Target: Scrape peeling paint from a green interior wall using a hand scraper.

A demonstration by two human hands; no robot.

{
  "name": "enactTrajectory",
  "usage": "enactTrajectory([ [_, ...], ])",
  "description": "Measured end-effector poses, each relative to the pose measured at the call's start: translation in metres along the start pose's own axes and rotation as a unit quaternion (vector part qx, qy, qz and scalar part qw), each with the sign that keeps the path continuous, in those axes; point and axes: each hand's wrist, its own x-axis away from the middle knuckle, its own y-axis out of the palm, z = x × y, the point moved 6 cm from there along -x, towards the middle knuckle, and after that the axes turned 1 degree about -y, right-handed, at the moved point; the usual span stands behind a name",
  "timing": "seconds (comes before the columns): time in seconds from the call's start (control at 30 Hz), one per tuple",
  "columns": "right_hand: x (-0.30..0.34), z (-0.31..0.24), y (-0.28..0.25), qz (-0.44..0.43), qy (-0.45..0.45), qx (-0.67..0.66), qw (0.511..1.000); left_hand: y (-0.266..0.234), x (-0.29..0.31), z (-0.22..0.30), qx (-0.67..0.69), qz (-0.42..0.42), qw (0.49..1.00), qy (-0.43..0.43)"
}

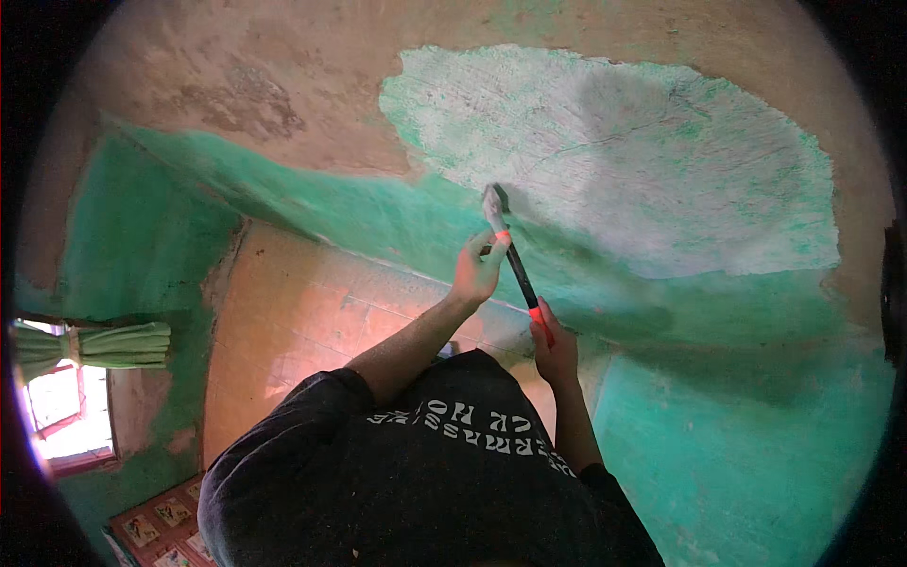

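A long-handled tool with a black and orange handle slants up to the wall. Its grey head is at the lower edge of a pale, scratched patch of wall; I cannot tell its exact kind. My left hand is closed around the upper handle, near the orange band below the head. Lower down, my right hand grips the orange end of the handle. Green paint flecks show across the pale patch, and a dark shadow falls over it.
Green painted wall runs below the patch, with bare brown plaster above. Orange-lit floor tiles lie below the wall. At the left is a bright window with a green curtain. A reddish panelled piece stands at the lower left.
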Motion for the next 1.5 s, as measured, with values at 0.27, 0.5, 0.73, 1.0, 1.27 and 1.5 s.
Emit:
enactTrajectory([
  [0.27, -0.016, -0.028, 0.000, 0.028, -0.079, 0.006, 0.996, -0.025, -0.004, 0.022, -0.032, 0.035, 0.996, 0.080],
  [0.5, -0.025, -0.045, 0.016, 0.009, -0.068, -0.028, 0.997, -0.040, -0.011, 0.026, -0.013, 0.048, 0.996, 0.079],
  [0.73, -0.031, -0.063, 0.038, 0.013, -0.075, -0.041, 0.996, -0.068, -0.014, 0.045, -0.028, 0.114, 0.987, 0.114],
  [1.0, -0.030, -0.058, 0.040, 0.062, -0.130, -0.063, 0.988, -0.060, -0.013, 0.062, -0.020, 0.086, 0.991, 0.105],
  [1.27, -0.033, -0.106, 0.048, 0.046, -0.137, -0.104, 0.984, -0.085, -0.014, 0.097, -0.003, 0.095, 0.990, 0.107],
  [1.5, -0.042, -0.150, 0.048, 0.087, -0.198, -0.141, 0.966, -0.101, -0.027, 0.138, 0.023, 0.109, 0.979, 0.169],
])
